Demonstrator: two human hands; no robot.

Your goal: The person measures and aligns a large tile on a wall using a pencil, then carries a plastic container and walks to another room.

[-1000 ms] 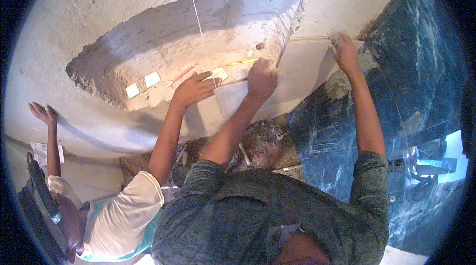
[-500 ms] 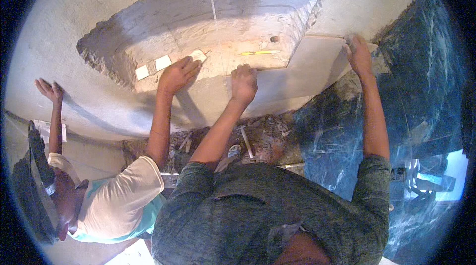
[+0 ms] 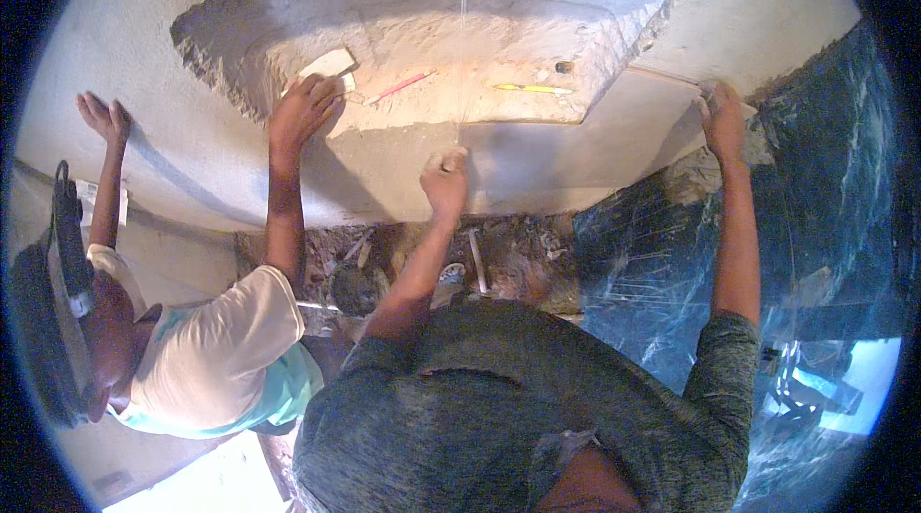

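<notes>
Pale slab [image 3: 552, 158] sits under the wall recess [image 3: 518, 43], long axis left-right between the person's hands: left hand [image 3: 445, 183] curled at left end, right hand [image 3: 725, 122] bent at upper-right corner, can't tell if either grips.

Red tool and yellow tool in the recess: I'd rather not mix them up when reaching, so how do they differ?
The red tool slants up to the right; the yellow tool lies nearly level. In the picture, the red tool is above and left of the person's left hand, the yellow tool above and right of it. Both are slim, lie in the recess and have no hand on them.
</notes>
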